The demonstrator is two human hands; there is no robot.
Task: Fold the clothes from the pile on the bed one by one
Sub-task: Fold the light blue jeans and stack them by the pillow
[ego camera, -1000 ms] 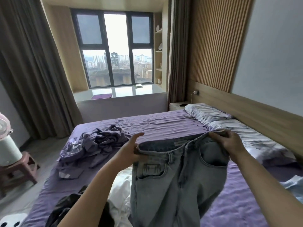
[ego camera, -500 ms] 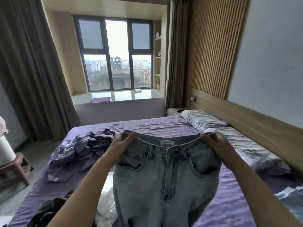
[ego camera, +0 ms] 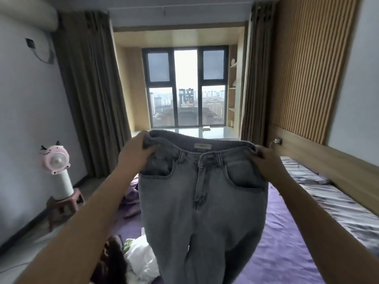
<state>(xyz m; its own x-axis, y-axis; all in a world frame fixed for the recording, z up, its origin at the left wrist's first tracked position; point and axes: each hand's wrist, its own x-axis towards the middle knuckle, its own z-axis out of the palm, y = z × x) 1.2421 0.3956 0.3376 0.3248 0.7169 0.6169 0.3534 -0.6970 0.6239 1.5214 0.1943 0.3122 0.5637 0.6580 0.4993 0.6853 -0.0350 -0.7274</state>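
A pair of light grey-blue jeans (ego camera: pixel 203 201) hangs in the air in front of me, front side facing me, legs dangling down over the bed (ego camera: pixel 283 253). My left hand (ego camera: pixel 136 153) grips the left end of the waistband. My right hand (ego camera: pixel 264 162) grips the right end. Both arms are stretched out. Below the jeans on the left lies part of the pile: a white garment (ego camera: pixel 141 261) and a dark garment (ego camera: pixel 114 257). A crumpled purple garment (ego camera: pixel 131 195) shows just left of the jeans.
The bed has a purple sheet and grey patterned pillows (ego camera: pixel 336 203) along the wooden headboard on the right. A pink fan (ego camera: pixel 56 160) stands on a small stool (ego camera: pixel 63 203) by the left wall. Curtains frame a window straight ahead.
Both hands have lifted the jeans higher and spread the waistband flat. My view has tilted up and swung left, so the fan and left wall show more.
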